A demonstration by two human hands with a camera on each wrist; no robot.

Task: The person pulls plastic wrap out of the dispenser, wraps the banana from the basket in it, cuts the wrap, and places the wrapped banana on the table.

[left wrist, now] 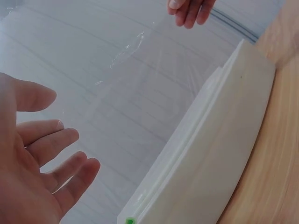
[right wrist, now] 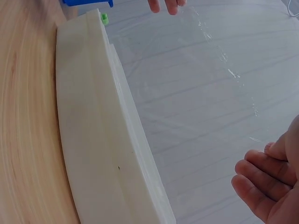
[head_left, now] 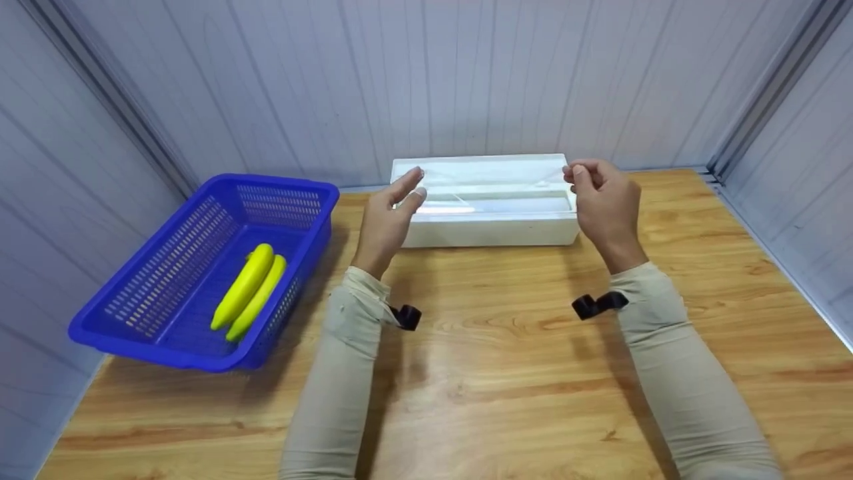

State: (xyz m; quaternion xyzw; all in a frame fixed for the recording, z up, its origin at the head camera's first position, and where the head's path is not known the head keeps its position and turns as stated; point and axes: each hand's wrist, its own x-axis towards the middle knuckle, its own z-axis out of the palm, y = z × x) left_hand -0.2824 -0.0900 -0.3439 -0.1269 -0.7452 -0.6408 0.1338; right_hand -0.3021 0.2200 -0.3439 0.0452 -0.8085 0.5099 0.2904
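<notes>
A long white cling film dispenser [head_left: 490, 233] stands against the back wall. A sheet of clear film [left wrist: 131, 93] rises from it and spans the space between both hands, its upper edge crinkled. My right hand [head_left: 608, 203] pinches one corner of the film between thumb and curled fingers, above the dispenser's right end. Over the left end is my left hand [head_left: 390, 220], its thumb apart from the extended fingers [left wrist: 70, 163] and the film's edge right at the fingertips. A small green piece [right wrist: 104, 18] sits at the dispenser's left end.
On the left of the wooden table [head_left: 493, 387] stands a blue plastic basket [head_left: 153, 357] with slotted sides. Two yellow bananas [head_left: 245, 287] lie in it. Pale panelled walls [head_left: 466, 80] enclose the table at the back and sides.
</notes>
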